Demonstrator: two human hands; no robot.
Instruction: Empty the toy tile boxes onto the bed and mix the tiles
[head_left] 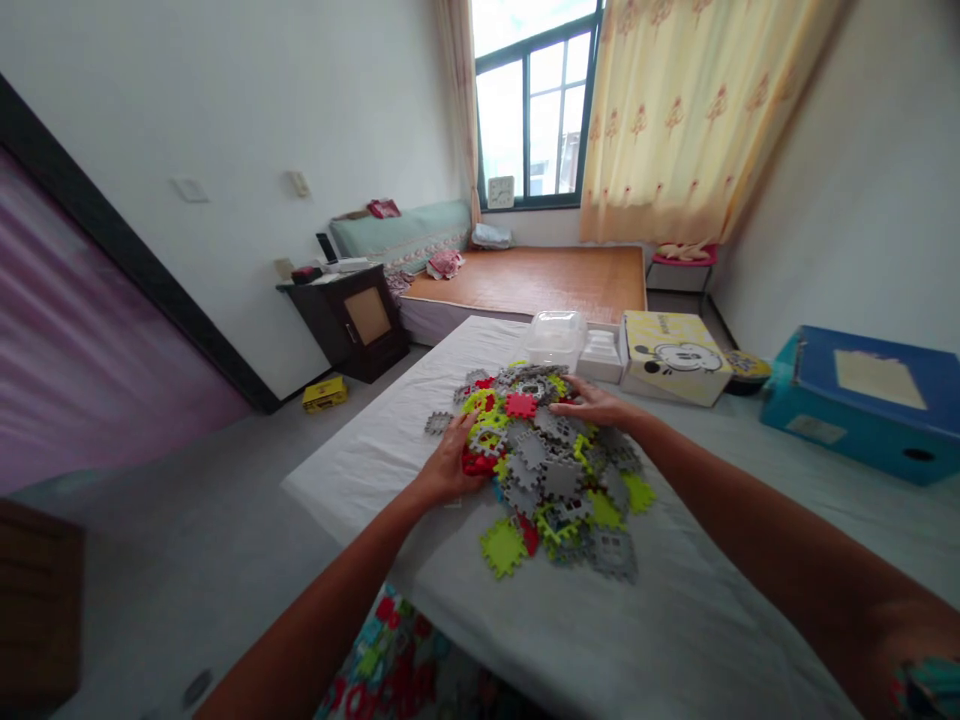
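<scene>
A heap of interlocking plastic pieces (534, 470) with toothed edges lies on the cloth-covered bench (360, 465), straight ahead of the person; most are grey, with yellow-green and red ones mixed in and a little blue showing low on the left side. A red square piece (520, 405) sits on top toward the far side, between the two hands, while a yellow-green piece (503, 548) lies flat at the near edge and a grey frame-like piece (437, 423) rests on the cloth, just left of the heap. The left hand (450, 466) is against the heap's left flank, its thumb and fingers wide apart around red and yellow-green pieces. The right hand (594, 404) reaches over the far right part, thumb and forefinger also well spread above grey pieces; its other fingers are partly hidden. Beyond the heap stand a clear plastic container (556, 338), a white box (600, 356) and a yellow box (675, 360) with a cartoon face, and farther right a blue box (862, 400). Past the bench is a bed (547, 278) with a brown mat, beneath a window (536, 110) with a patterned curtain (675, 120); a dark cabinet (352, 322) stands to the left.
</scene>
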